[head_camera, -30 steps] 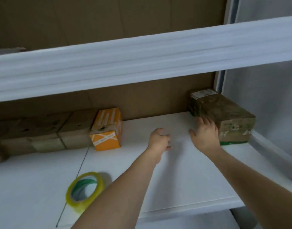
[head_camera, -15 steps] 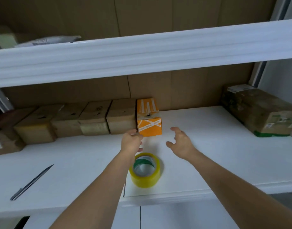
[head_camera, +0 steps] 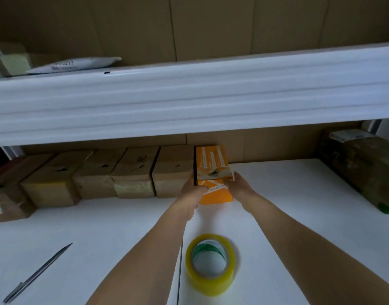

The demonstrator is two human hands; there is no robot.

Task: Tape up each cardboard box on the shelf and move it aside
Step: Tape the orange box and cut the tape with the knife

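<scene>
White shelf point(head_camera: 299, 194) carries a row of brown boxes point(head_camera: 132, 170) along the far left and a taped box point(head_camera: 365, 168) at far right. The orange box point(head_camera: 212, 170) ends the row, centre. Left hand point(head_camera: 192, 194) and right hand point(head_camera: 241, 187) clasp its near corners, fingers curled on it. Step judged: fetching it. Next: draw it near, towards the tape roll point(head_camera: 211, 264). Pen point(head_camera: 37, 274) lies near left.

Dim, soft light leaves the shelf back point(head_camera: 211, 29) murky (edges bow from wide-angle distortion), with slight blur throughout.
</scene>
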